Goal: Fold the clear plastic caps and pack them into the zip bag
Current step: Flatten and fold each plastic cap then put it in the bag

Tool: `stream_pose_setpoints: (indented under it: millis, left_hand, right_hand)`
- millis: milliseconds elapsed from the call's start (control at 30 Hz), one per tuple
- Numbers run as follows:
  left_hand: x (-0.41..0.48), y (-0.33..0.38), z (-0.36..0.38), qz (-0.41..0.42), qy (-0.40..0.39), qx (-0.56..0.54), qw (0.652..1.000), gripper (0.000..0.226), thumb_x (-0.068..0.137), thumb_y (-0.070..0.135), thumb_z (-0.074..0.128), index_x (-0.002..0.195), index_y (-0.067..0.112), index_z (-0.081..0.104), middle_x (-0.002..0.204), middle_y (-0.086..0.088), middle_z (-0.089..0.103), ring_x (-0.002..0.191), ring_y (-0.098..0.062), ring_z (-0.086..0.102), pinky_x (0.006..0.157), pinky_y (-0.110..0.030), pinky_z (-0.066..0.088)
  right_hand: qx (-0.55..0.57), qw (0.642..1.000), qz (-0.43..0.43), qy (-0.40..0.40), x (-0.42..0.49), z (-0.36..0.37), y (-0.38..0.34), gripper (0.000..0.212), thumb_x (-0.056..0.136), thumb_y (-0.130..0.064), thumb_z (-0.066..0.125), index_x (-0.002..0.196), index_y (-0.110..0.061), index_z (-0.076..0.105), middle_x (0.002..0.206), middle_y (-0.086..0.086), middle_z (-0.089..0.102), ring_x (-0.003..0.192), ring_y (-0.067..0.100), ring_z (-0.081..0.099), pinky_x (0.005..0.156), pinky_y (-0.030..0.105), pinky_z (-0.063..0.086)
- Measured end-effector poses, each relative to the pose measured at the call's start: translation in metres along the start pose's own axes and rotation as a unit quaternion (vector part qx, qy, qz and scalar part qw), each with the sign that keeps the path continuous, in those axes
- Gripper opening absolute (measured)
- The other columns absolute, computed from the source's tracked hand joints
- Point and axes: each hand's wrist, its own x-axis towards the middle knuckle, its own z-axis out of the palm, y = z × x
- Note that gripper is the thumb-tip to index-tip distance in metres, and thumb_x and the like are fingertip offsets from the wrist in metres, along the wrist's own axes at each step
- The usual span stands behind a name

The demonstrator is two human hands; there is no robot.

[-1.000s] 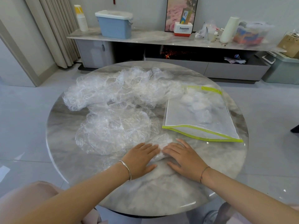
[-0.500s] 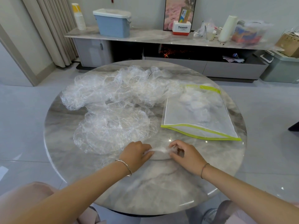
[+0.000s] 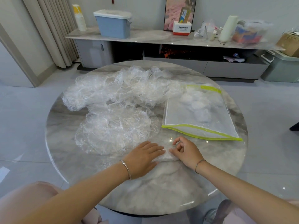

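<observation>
While the left hand (image 3: pixel 144 157) presses flat, fingers straight, on a folded cap (image 3: pixel 163 156) lying on the surface (image 3: pixel 161 191), the right hand (image 3: pixel 186 152) sits at its other end with fingers (image 3: pixel 178 145) curled and thumb touching it; whether they pinch it I cannot tell. Beyond lie loose caps (image 3: pixel 116 126). Right of them, the bag (image 3: pixel 199 120) holds folded ones.

I see a glossy grey marble table (image 3: pixel 161 191), crinkled clear plastic caps (image 3: pixel 116 126) and a smooth, translucent plastic zip bag (image 3: pixel 186 117).
</observation>
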Motion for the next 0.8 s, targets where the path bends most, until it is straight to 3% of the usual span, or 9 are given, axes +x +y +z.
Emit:
stream_pose_setpoints:
  millis: [67, 133, 267, 367, 467, 567, 700, 800]
  left_hand:
    - [-0.003, 0.002, -0.001, -0.006, -0.039, -0.001, 0.999, 0.052, 0.099, 0.046, 0.019, 0.127, 0.022, 0.055, 0.127, 0.006, 0.059, 0.114, -0.012, 0.055, 0.105, -0.031, 0.034]
    - [-0.003, 0.003, -0.002, -0.012, -0.052, -0.018, 0.998, 0.056, 0.098, 0.050, 0.019, 0.129, 0.019, 0.054, 0.124, 0.002, 0.060, 0.113, -0.015, 0.055, 0.105, -0.029, 0.028]
    - [0.001, 0.005, -0.008, -0.023, -0.061, -0.032, 0.997, 0.063, 0.092, 0.057, 0.026, 0.134, 0.017, 0.050, 0.121, -0.002, 0.056, 0.112, -0.020, 0.050, 0.103, -0.025, 0.023]
    - [0.003, 0.010, -0.013, -0.040, -0.083, -0.030, 0.995, 0.076, 0.085, 0.063, 0.016, 0.141, 0.019, 0.040, 0.127, -0.002, 0.049, 0.121, -0.018, 0.040, 0.107, -0.025, 0.020]
    - [0.005, 0.012, -0.016, -0.040, -0.095, -0.051, 0.993, 0.082, 0.075, 0.058, 0.015, 0.144, 0.019, 0.035, 0.129, -0.002, 0.045, 0.123, -0.018, 0.035, 0.108, -0.024, 0.018]
    - [0.004, 0.012, -0.014, -0.038, -0.093, -0.061, 0.993, 0.087, 0.065, 0.053, 0.019, 0.144, 0.020, 0.034, 0.134, -0.001, 0.038, 0.127, -0.016, 0.029, 0.108, -0.021, 0.012]
    - [0.008, 0.012, -0.011, -0.037, -0.076, -0.071, 0.994, 0.085, 0.061, 0.050, 0.024, 0.140, 0.021, 0.040, 0.139, 0.004, 0.037, 0.128, -0.014, 0.028, 0.105, -0.015, 0.003]
    - [0.013, 0.007, -0.007, -0.070, -0.062, -0.110, 0.990, 0.068, 0.069, 0.042, 0.038, 0.134, 0.025, 0.048, 0.133, 0.008, 0.044, 0.124, -0.012, 0.031, 0.103, -0.015, 0.008]
  right_hand:
    - [-0.028, 0.999, -0.017, 0.010, -0.004, -0.002, -0.001, 0.020, 0.079, -0.016, 0.072, 0.088, -0.022, 0.054, 0.070, -0.009, 0.051, 0.054, 0.003, 0.042, 0.063, 0.024, 0.041]
    - [-0.089, 0.992, -0.076, 0.040, -0.010, -0.007, -0.003, 0.021, 0.080, -0.020, 0.071, 0.094, -0.022, 0.056, 0.082, -0.013, 0.050, 0.063, 0.002, 0.044, 0.067, 0.023, 0.042]
    - [-0.221, 0.936, -0.270, 0.041, -0.022, -0.019, -0.005, 0.021, 0.080, -0.030, 0.062, 0.100, -0.023, 0.062, 0.097, -0.012, 0.052, 0.087, -0.003, 0.047, 0.081, 0.020, 0.036]
    - [-0.291, 0.896, -0.334, -0.008, -0.028, -0.020, 0.002, 0.032, 0.077, -0.026, 0.052, 0.107, -0.026, 0.063, 0.105, -0.010, 0.056, 0.096, 0.005, 0.049, 0.086, 0.019, 0.030]
    - [-0.331, 0.876, -0.349, -0.022, -0.028, -0.018, 0.009, 0.039, 0.072, -0.019, 0.052, 0.109, -0.026, 0.062, 0.110, -0.007, 0.058, 0.097, 0.008, 0.048, 0.087, 0.021, 0.029]
    - [-0.336, 0.877, -0.344, -0.012, -0.022, -0.015, 0.011, 0.031, 0.074, -0.022, 0.059, 0.105, -0.025, 0.064, 0.103, -0.008, 0.060, 0.090, 0.008, 0.051, 0.082, 0.021, 0.031]
    - [-0.318, 0.893, -0.319, -0.011, -0.017, -0.011, 0.011, 0.022, 0.081, -0.034, 0.052, 0.094, -0.025, 0.066, 0.091, -0.010, 0.062, 0.081, 0.009, 0.056, 0.077, 0.020, 0.031]
    - [-0.288, 0.915, -0.281, -0.013, -0.016, -0.009, 0.008, 0.019, 0.081, -0.036, 0.051, 0.087, -0.024, 0.065, 0.085, -0.012, 0.063, 0.077, 0.010, 0.058, 0.074, 0.019, 0.030]
